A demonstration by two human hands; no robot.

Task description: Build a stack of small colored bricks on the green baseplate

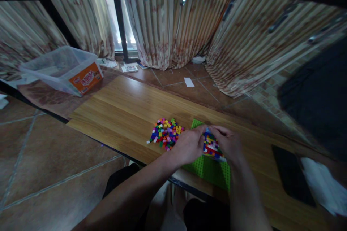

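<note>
A block of many-coloured toy bricks (212, 145) stands on a green studded baseplate (210, 169) at the front of the wooden table. My left hand (191, 145) is closed at the block's left side, its fingertips at the far top edge. From the right, my right hand (227, 142) curls round the block, and its fingertips meet the left ones. A small light-blue piece (208, 129) shows between the fingertips; which hand grips it is hard to tell. Just left of my left hand lies a pile of loose toy bricks (166, 131).
A clear plastic tub (58, 75) with an orange label stands at the table's far left end. To the right lie a dark flat slab (292, 175) and a blurred white bundle (326, 184). Curtains (173, 21) hang behind, with a paper (189, 82) on the tiled floor.
</note>
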